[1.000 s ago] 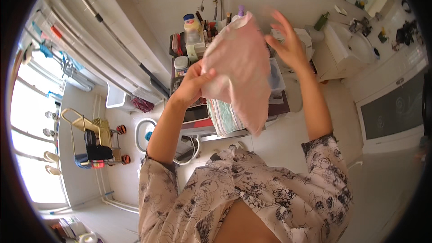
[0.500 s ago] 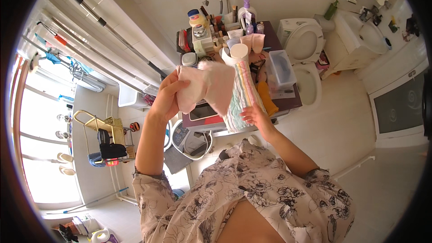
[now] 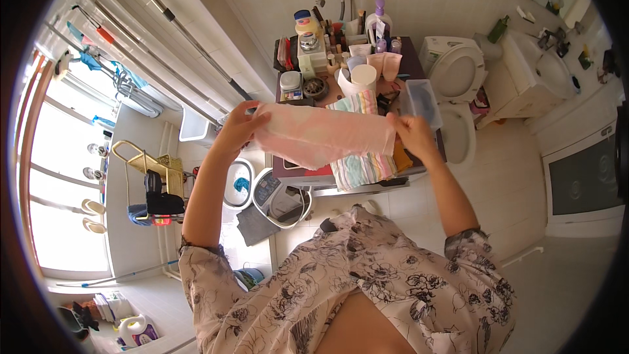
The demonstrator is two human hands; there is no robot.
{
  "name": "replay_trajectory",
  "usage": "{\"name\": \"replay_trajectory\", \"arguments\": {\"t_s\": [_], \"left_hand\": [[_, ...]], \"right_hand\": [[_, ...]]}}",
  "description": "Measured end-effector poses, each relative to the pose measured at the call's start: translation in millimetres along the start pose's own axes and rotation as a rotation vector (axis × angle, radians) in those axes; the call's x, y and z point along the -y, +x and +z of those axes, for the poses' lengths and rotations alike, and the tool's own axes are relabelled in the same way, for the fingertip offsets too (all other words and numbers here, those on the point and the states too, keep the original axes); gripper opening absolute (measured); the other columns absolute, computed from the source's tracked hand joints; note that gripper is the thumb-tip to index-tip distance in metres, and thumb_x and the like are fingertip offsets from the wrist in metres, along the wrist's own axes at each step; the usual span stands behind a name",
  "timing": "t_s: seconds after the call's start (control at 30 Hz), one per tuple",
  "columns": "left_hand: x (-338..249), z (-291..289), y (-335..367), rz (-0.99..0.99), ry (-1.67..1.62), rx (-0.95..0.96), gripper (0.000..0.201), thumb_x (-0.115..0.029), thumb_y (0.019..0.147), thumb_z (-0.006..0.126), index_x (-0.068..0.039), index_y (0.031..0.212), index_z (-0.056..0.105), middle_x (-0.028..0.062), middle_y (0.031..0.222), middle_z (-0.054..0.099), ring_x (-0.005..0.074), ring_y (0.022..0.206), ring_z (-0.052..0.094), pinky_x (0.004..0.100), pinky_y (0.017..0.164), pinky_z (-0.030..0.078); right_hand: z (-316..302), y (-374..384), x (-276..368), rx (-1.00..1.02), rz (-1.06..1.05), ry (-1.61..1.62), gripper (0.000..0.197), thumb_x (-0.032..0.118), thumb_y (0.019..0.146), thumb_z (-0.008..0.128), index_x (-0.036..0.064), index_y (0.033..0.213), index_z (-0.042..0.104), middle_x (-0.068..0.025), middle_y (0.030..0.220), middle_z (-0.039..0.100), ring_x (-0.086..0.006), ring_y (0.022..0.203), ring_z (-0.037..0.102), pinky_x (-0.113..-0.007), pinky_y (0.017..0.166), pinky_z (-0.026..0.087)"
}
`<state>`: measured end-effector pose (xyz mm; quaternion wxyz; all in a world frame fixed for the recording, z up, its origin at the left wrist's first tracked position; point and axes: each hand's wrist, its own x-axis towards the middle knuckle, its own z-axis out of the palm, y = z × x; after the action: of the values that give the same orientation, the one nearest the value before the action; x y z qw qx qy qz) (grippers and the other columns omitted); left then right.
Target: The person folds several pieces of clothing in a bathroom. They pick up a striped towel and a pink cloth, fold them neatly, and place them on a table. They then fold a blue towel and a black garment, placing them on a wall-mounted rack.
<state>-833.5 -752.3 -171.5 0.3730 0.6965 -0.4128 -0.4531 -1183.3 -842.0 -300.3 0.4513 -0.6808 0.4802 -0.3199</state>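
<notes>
Stretching pink cloth (image 3: 321,136) flat, long axis left-right; left hand (image 3: 237,132), right hand (image 3: 411,135) grip clenched on ends.

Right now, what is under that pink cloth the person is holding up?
Below the pink cloth, held by the left hand and right hand, striped folded towels and the dark table edge show. Whatever else lies on the table directly beneath the cloth is covered.
</notes>
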Motion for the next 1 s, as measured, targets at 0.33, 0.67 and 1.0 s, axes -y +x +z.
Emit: {"name": "replay_trajectory", "arguments": {"t_s": [0.33,0.67,1.0], "left_hand": [[-16,40,36,0.346,-0.369,0.190,0.029,-0.014,0.089,0.055,-0.008,0.118,0.053,0.0037,0.093,0.063,0.0102,0.082,0.059,0.0262,0.074,0.047],[159,85,8,0.051,-0.230,0.173,0.027,-0.004,0.084,0.060,0.001,0.110,0.057,0.0042,0.102,0.063,0.0090,0.091,0.057,0.0218,0.085,0.043],[245,128,-36,-0.154,-0.213,0.028,0.023,-0.015,0.092,0.049,-0.004,0.112,0.055,-0.0052,0.077,0.051,0.0026,0.074,0.046,0.0181,0.068,0.038]], "right_hand": [[-69,35,55,0.037,-0.157,0.707,0.059,0.013,0.082,0.066,0.0027,0.130,0.033,-0.0071,0.098,0.061,-0.0120,0.093,0.056,-0.025,0.086,0.041],[-24,-68,-76,-0.076,0.188,0.319,0.045,0.014,0.080,0.065,0.0043,0.121,0.048,-0.0064,0.083,0.065,-0.0093,0.075,0.058,-0.023,0.067,0.045],[-14,-119,-114,0.084,0.221,0.184,0.022,0.017,0.081,0.066,0.0029,0.098,0.062,-0.0063,0.083,0.067,-0.0097,0.080,0.061,-0.024,0.069,0.045]]}}
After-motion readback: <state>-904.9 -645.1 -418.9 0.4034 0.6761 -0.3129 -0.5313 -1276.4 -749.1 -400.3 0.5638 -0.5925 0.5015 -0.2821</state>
